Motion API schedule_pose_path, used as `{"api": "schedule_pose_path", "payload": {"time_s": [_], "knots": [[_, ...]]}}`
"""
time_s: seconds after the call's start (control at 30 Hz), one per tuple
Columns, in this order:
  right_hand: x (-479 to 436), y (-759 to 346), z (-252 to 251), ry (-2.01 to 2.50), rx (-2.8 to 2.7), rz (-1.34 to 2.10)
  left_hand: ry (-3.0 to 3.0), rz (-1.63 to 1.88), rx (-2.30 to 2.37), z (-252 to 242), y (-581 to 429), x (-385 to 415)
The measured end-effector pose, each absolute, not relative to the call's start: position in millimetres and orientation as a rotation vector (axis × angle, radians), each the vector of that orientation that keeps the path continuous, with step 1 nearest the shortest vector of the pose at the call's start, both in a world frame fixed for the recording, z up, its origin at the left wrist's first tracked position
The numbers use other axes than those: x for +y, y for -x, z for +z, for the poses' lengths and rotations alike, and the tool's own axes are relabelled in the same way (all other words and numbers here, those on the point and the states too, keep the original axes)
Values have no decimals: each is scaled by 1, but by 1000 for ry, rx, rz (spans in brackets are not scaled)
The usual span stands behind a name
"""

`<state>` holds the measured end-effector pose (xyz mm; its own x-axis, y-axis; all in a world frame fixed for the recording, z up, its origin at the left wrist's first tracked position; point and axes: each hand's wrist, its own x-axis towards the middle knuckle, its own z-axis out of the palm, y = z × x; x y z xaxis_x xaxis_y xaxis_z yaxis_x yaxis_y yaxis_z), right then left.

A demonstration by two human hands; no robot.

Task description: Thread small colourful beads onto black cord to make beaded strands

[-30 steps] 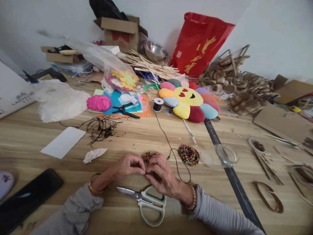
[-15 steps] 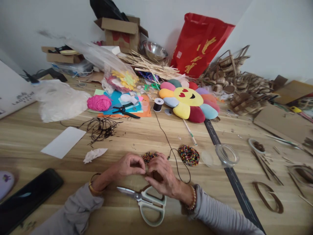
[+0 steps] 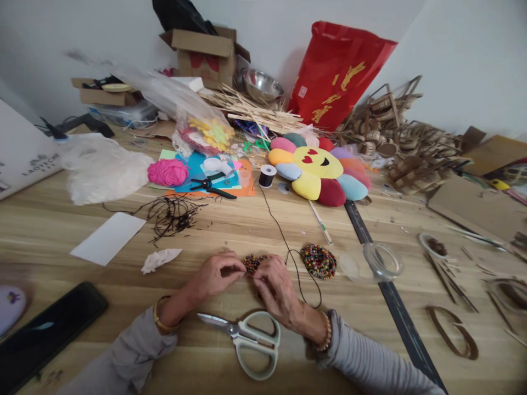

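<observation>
My left hand [image 3: 216,274] pinches thumb against forefinger at the near edge of a small pile of multicoloured beads [image 3: 252,263]. Facing it, my right hand [image 3: 280,288] is also closed in a pinch and partly covers those beads. Whatever lies between the fingertips is too small to make out. Scissors [image 3: 251,340] with pale handles lie just below the hands, blades pointing left. To the right rests a coil of strung multicoloured beads [image 3: 319,261]. A black cord [image 3: 298,274] loops beside it and runs up to a spool [image 3: 267,175].
A black phone [image 3: 53,329] lies at the left, near crumpled tissue [image 3: 161,260] and a white card [image 3: 108,238]. Tangled black cord [image 3: 173,214], pliers [image 3: 212,185] and pink yarn [image 3: 168,172] sit farther back. A flower cushion [image 3: 319,167] and clear tape roll [image 3: 382,260] are at the right.
Both hands have moved slightly away from me, toward the bead pile. The right fingers have closed in more tightly, and more of the scissors' upper handle shows.
</observation>
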<state>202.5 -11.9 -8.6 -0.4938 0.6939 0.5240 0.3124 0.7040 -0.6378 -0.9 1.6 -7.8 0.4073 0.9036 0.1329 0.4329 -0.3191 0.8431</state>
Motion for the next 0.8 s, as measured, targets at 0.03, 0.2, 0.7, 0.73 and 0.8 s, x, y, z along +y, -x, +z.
{"api": "schedule_pose_path", "payload": {"time_s": [0.03,0.2,0.7,0.73,0.8], "knots": [[-12,-202,-8,767,-2097,603,-1980,806,1141,-9,0,1],[-12,-202,-4,769,-2089,601,-2253,738,1123,-12,-2,-2],[-11,-202,-6,780,-2087,593,-1955,776,1135,-7,-2,0],[-11,-202,-6,781,-2089,592,-1868,788,1141,-5,-1,1],[-11,-202,-7,780,-2100,591,-1717,785,1137,-3,1,2]]}}
